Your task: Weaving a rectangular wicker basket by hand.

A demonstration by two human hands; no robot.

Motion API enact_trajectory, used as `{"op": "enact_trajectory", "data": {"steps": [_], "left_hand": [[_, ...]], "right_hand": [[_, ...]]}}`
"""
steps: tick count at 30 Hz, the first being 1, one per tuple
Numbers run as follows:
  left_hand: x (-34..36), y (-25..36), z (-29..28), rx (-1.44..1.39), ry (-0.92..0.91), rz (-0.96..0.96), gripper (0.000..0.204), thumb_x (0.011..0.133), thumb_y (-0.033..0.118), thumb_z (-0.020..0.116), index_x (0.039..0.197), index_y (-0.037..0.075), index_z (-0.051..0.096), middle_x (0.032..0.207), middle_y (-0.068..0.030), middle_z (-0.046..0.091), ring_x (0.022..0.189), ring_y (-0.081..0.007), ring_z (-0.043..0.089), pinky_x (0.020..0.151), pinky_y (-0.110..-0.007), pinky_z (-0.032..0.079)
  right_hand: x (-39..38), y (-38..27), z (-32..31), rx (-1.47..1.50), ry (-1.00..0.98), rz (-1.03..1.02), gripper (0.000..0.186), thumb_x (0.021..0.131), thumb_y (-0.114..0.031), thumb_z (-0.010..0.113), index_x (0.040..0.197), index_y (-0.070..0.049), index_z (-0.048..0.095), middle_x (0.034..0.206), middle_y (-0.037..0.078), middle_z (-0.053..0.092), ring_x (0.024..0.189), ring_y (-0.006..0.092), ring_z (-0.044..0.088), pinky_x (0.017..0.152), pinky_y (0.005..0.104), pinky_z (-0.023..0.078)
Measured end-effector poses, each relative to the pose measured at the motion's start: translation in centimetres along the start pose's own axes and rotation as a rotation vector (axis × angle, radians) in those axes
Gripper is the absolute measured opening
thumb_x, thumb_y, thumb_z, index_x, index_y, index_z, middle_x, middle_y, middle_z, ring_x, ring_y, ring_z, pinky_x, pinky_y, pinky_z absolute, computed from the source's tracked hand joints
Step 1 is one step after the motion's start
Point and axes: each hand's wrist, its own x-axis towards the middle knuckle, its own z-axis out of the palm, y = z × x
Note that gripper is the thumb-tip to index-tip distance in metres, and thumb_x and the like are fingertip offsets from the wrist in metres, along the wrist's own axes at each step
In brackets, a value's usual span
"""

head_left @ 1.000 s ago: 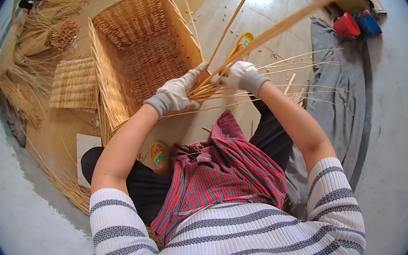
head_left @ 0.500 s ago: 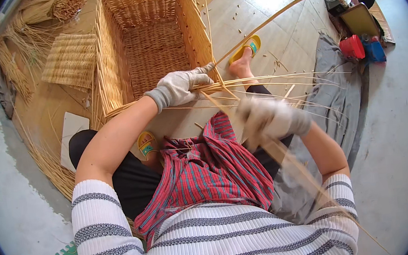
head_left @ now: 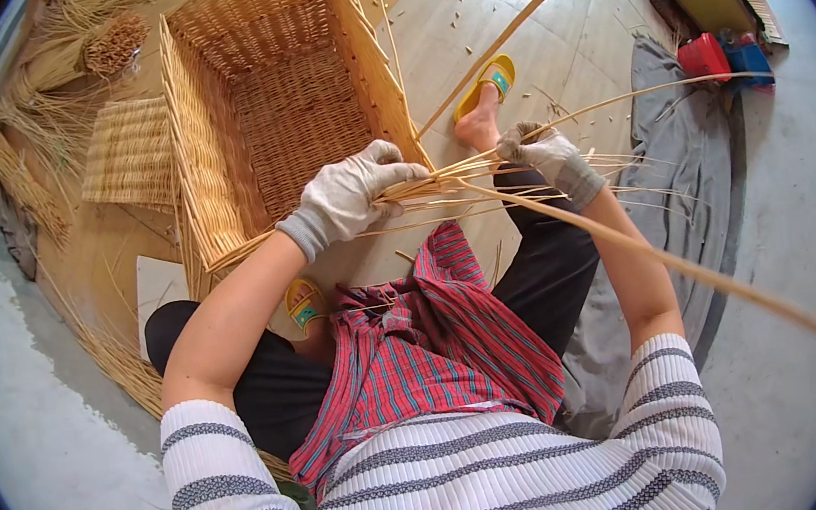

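A deep rectangular wicker basket (head_left: 195,128) stands before me with its woven inside facing up. At its near right corner, my gloved left hand (head_left: 348,191) is closed on the bundle of wicker strands (head_left: 421,189) along the rim. My gloved right hand (head_left: 539,149) is a little to the right, its fingers pinched around a thin wicker strand (head_left: 651,93) that runs off to the right. A thicker strand (head_left: 649,250) slants from the corner toward the lower right. Another long strand (head_left: 522,20) rises from the corner to the upper right. Several loose ends fan out below my right hand.
A woven panel (head_left: 127,156) and bundles of cane (head_left: 110,47) lie to the left. Grey cloth (head_left: 670,165) covers floor at the right, near a red container (head_left: 704,60) and a blue one (head_left: 746,55). Red striped cloth (head_left: 408,346) covers my lap; yellow slippers (head_left: 491,84) are on my feet.
My right hand has moved up, letting go of the thicker strand and pinching a thinner one. The thicker strand now slants lower right. The basket appears shifted slightly left in view.
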Motion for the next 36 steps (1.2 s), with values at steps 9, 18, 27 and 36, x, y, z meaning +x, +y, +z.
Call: {"op": "enact_trajectory", "data": {"steps": [9,18,27,36], "left_hand": [[0.6,-0.4,0.3,0.040,-0.096,-0.021,0.062,0.080,0.021,0.076,0.137,0.034,0.057,0.103,-0.0032,0.060,0.093,-0.0272,0.065,0.082,-0.039,0.055],[0.6,-0.4,0.7,0.171,-0.059,0.060,0.048,0.085,0.025,0.069,0.132,0.031,0.062,0.095,-0.0051,0.063,0.090,-0.0274,0.066,0.077,-0.041,0.055],[-1.3,-0.7,0.8,0.330,-0.011,0.176,0.051,0.085,0.025,0.063,0.134,0.033,0.058,0.086,-0.0104,0.060,0.077,-0.0313,0.067,0.063,-0.047,0.054],[-6.6,4.0,2.4,0.374,-0.151,0.274,0.028,0.082,0.026,0.061,0.110,0.025,0.062,0.114,-0.0052,0.059,0.085,-0.0303,0.067,0.061,-0.043,0.057]], "right_hand": [[-0.2,-1.7,0.7,-0.109,-0.003,-0.005,0.020,0.085,-0.018,0.082,0.085,-0.005,0.067,0.078,-0.002,0.066,0.075,0.0086,0.060,0.074,0.0263,0.051],[0.4,-13.7,11.6,-1.016,-0.177,-0.972,0.038,0.079,-0.006,0.073,0.116,-0.017,0.071,0.109,0.008,0.069,0.103,0.0277,0.064,0.088,0.0373,0.053],[0.3,-5.9,12.1,-0.691,-0.148,-0.895,0.040,0.087,0.004,0.059,0.126,-0.003,0.053,0.110,0.015,0.066,0.115,0.0306,0.063,0.093,0.0370,0.052],[-1.4,-5.1,12.0,-1.436,-0.162,-1.146,0.064,0.067,-0.038,0.077,0.127,-0.023,0.066,0.137,0.003,0.060,0.131,0.0322,0.048,0.113,0.0560,0.032]]}}
